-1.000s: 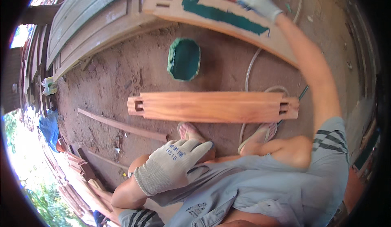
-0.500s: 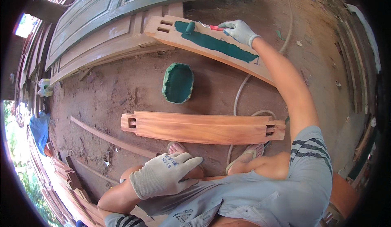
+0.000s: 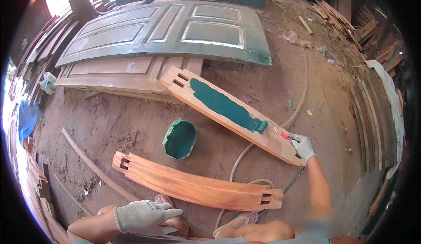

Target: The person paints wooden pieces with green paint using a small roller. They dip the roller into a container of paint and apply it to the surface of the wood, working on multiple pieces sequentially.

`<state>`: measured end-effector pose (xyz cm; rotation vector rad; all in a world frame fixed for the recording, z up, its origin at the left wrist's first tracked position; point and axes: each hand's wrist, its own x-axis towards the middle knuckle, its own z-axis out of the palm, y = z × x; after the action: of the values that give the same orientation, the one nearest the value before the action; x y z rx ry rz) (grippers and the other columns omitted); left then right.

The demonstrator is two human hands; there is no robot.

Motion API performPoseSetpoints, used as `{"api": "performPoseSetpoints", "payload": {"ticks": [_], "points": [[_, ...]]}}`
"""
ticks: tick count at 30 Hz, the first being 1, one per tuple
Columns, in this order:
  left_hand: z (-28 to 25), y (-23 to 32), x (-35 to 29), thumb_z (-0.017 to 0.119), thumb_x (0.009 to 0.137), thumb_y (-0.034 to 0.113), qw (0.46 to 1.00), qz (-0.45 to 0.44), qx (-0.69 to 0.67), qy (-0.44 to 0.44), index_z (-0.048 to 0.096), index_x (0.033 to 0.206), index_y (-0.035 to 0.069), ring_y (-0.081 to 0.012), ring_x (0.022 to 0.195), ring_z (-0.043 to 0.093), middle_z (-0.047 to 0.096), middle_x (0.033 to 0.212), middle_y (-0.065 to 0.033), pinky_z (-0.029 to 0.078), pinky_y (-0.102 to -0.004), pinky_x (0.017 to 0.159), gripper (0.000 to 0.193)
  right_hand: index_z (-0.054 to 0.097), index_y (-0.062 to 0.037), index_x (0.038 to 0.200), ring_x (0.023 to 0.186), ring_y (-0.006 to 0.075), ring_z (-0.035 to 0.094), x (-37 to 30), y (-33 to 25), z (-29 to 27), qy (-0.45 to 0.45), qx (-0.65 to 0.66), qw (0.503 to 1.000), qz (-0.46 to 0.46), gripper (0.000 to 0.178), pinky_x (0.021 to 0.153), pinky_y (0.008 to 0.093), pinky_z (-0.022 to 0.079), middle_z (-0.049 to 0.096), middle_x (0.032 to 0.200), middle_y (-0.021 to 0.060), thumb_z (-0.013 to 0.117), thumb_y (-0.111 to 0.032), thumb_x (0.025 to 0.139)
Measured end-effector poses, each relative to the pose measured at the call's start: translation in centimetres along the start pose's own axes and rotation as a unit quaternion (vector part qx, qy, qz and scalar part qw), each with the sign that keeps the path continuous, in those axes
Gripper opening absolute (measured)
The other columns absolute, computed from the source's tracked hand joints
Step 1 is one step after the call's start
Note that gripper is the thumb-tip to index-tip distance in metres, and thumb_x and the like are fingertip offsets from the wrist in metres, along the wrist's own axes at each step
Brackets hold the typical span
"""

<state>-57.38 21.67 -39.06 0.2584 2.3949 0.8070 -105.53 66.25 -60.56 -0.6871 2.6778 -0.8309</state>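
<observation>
My right hand [image 3: 302,146], in a pale work glove, is wrapped round the red handle of a small paint roller [image 3: 262,126]. The roller's green sleeve presses on the upper face of a long wooden plank [image 3: 280,146], at the lower right end of a wet green patch [image 3: 219,101]. Bare wood shows around that patch, and two slots pierce the plank's far left end. My gloved left hand [image 3: 147,217] rests over my left knee, fingers apart and holding nothing. Between the planks stands a cut-open tub [image 3: 166,139] with green paint inside. Nearer me lies an unpainted reddish plank [image 3: 197,185] with slotted ends.
Stacked panel doors [image 3: 171,51] lie beyond the plank at the far left. A hose [image 3: 302,90] winds over the dirt floor and passes under the planks. A thin wood strip [image 3: 94,167] lies at left; boards [image 3: 370,121] are piled at right.
My right hand has drawn the roller along the plank toward the right and nearer me. The green patch is wider. My left hand stays at my knee; the view has tilted up.
</observation>
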Motion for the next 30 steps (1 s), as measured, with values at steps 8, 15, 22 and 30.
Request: {"api": "performPoseSetpoints", "payload": {"ticks": [8, 15, 22, 30], "points": [[-1.0, 1.9, 0.4, 0.078, 0.094, 0.037, 0.995, -0.094, -0.020, -0.026, 0.066, 0.149, 0.014, -0.0423, 0.109, 0.076, 0.076, 0.122, -0.0200, 0.062, -0.0497, 0.093, 0.061, 0.077, 0.0003, 0.135, 0.112, 0.0114, 0.069, -4.6, 7.1, -4.0, -0.021, 0.109, 0.989, 0.100, 0.033, 0.102, 0.0302, 0.055, 0.081, 0.124, 0.0044, 0.067, -0.007, 0.104], [-1.8, 3.0, 2.1, 0.080, 0.094, 0.038, 0.996, -0.089, -0.001, -0.031, 0.066, 0.148, 0.013, -0.0413, 0.109, 0.076, 0.075, 0.131, -0.0210, 0.062, -0.0489, 0.094, 0.061, 0.075, -0.0023, 0.138, 0.123, 0.0257, 0.074, 5.0, -7.5, 1.2, -0.037, 0.067, 0.995, -0.070, 0.039, 0.109, 0.0365, 0.054, 0.079, 0.136, 0.0167, 0.065, -0.019, 0.105], [-0.8, 2.9, 2.1, 0.080, 0.095, 0.042, 0.998, -0.055, 0.009, 0.013, 0.066, 0.147, 0.011, -0.0407, 0.107, 0.078, 0.075, 0.130, -0.0223, 0.064, -0.0467, 0.089, 0.061, 0.078, -0.0101, 0.136, 0.123, 0.0368, 0.074, 15.7, -23.1, 10.9, -0.052, 0.101, 0.978, -0.173, 0.039, 0.108, 0.0431, 0.055, 0.078, 0.134, 0.0171, 0.063, -0.026, 0.104], [0.6, 2.3, 1.3, 0.079, 0.096, 0.041, 0.999, -0.011, 0.007, 0.049, 0.066, 0.147, 0.009, -0.0430, 0.105, 0.077, 0.076, 0.122, -0.0267, 0.064, -0.0489, 0.089, 0.062, 0.078, -0.0089, 0.136, 0.122, 0.0394, 0.073, 19.0, -29.4, 15.4, -0.083, 0.085, 0.975, -0.187, 0.038, 0.108, 0.0440, 0.054, 0.078, 0.132, 0.0198, 0.064, -0.024, 0.104]]}}
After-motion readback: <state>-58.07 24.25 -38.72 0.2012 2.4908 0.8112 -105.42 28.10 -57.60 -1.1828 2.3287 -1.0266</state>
